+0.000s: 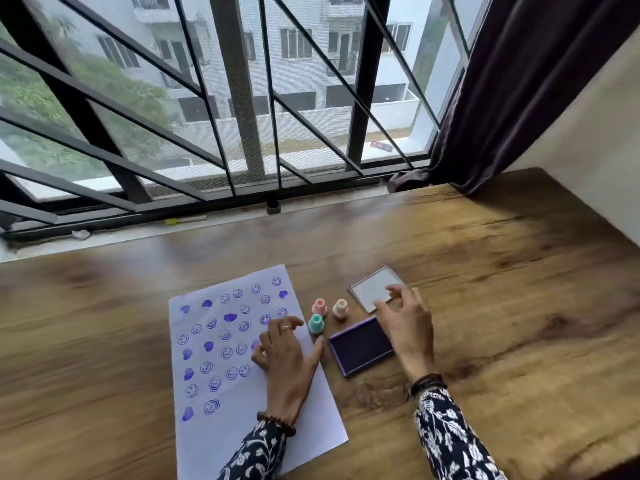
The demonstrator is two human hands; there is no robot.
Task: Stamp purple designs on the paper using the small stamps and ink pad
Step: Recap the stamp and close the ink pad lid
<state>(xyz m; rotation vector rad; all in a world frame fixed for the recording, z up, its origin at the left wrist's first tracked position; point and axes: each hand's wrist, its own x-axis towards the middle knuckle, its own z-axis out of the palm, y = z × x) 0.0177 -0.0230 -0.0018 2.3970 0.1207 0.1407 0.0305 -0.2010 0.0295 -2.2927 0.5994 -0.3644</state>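
A white sheet of paper (221, 441) lies on the wooden table, covered with several purple smiley and heart prints. My left hand (287, 355) rests flat on the paper's right side, fingers spread, holding nothing. Three small stamps stand upright just right of the paper: a pink stamp (319, 306), a cream stamp (340, 308) and a teal stamp (316, 323). The purple ink pad (362, 346) lies uncovered beside them. Its clear lid (372, 287) lies behind it. My right hand (407, 322) hovers above the pad and the lid's near edge, fingers apart and empty.
The wooden table (502, 306) runs along a barred window (207, 98). A dark curtain (512, 81) hangs at the right, next to a wall. A yellow pen (183, 220) lies on the sill.
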